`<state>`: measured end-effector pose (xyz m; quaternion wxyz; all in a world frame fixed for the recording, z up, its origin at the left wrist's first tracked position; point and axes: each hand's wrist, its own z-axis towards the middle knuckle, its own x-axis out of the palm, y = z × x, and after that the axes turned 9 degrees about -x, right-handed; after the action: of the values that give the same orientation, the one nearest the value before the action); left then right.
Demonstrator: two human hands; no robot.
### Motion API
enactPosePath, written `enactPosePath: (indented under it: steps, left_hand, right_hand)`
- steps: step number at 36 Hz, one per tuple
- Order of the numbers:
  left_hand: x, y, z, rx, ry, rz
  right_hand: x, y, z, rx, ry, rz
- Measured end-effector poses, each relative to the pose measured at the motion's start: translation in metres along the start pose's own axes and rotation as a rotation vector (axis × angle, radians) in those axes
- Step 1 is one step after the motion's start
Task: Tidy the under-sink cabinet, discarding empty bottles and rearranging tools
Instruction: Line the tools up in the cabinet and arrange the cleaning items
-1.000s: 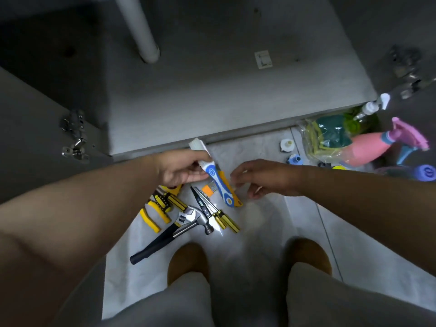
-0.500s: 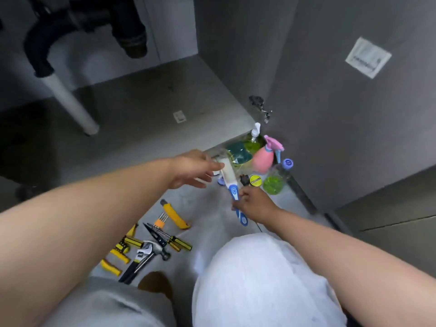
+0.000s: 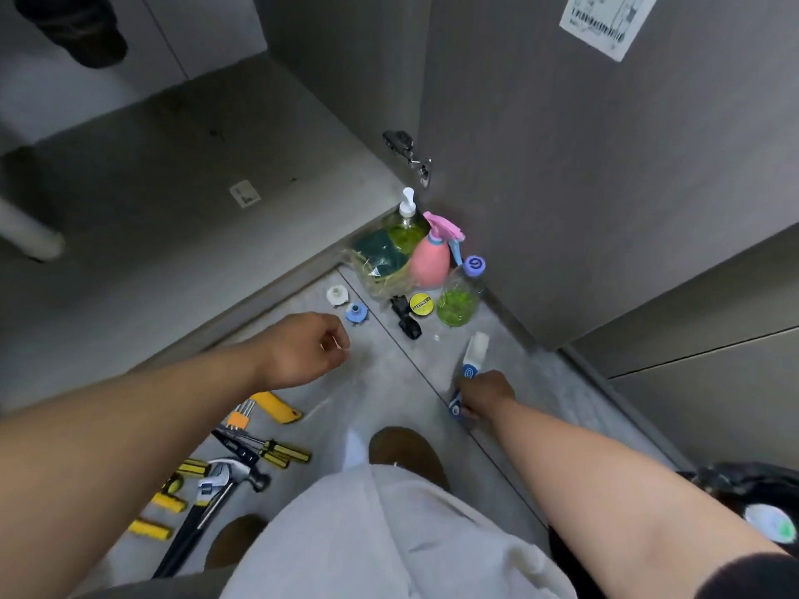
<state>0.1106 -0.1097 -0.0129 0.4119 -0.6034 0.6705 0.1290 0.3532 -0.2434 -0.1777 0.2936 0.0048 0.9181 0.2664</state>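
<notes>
Fingers of the right hand (image 3: 482,395) curl round the lower part of a blue and white tool (image 3: 470,368), held low over the floor (image 3: 389,382) with its white end pointing toward the bottles. The left hand (image 3: 302,352) hovers nearby, fingers curled into a loose fist, seemingly holding nothing. A green soap bottle (image 3: 406,224), a pink spray bottle (image 3: 430,263) and a blue-capped bottle (image 3: 460,300) stand together by the cabinet door (image 3: 605,188). A hammer (image 3: 186,538) and screwdrivers (image 3: 281,452) lie under the left arm.
</notes>
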Motion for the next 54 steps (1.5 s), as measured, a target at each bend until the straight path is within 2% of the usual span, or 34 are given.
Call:
enactPosePath:
  steps: [13, 22, 25, 29, 36, 41, 44, 48, 54]
  left_hand:
    - [0.009, 0.019, 0.007, -0.031, 0.045, 0.042]
    - [0.013, 0.027, 0.006, -0.064, 0.109, -0.069]
    - [0.012, 0.031, 0.005, -0.073, 0.125, -0.082]
    - [0.010, 0.039, 0.002, -0.089, 0.137, -0.100]
    - [0.000, 0.055, -0.004, -0.109, 0.175, -0.080]
    - [-0.018, 0.092, -0.015, -0.200, 0.093, -0.095]
    - [-0.024, 0.124, -0.021, -0.284, 0.049, -0.173]
    - [-0.018, 0.166, -0.030, -0.355, 0.013, -0.136]
    - [0.040, 0.230, -0.043, -0.458, 0.007, -0.247]
  right_hand:
    - [0.019, 0.013, 0.044, 0.077, -0.115, 0.226]
    - [0.033, 0.010, 0.038, -0.022, -0.134, 0.319]
    - [0.035, 0.011, 0.033, -0.073, -0.165, 0.235]
    - [0.039, 0.011, 0.025, -0.186, -0.110, -0.063]
    - [0.049, 0.021, 0.021, -0.260, -0.025, -0.172]
    - [0.062, 0.036, 0.005, -0.231, -0.059, -0.272]
    - [0.075, 0.055, -0.011, -0.354, 0.078, -0.309]
    - [0.091, 0.096, -0.037, -0.549, 0.391, -0.378]
    - [0.111, 0.158, -0.073, -0.829, 0.736, -0.710]
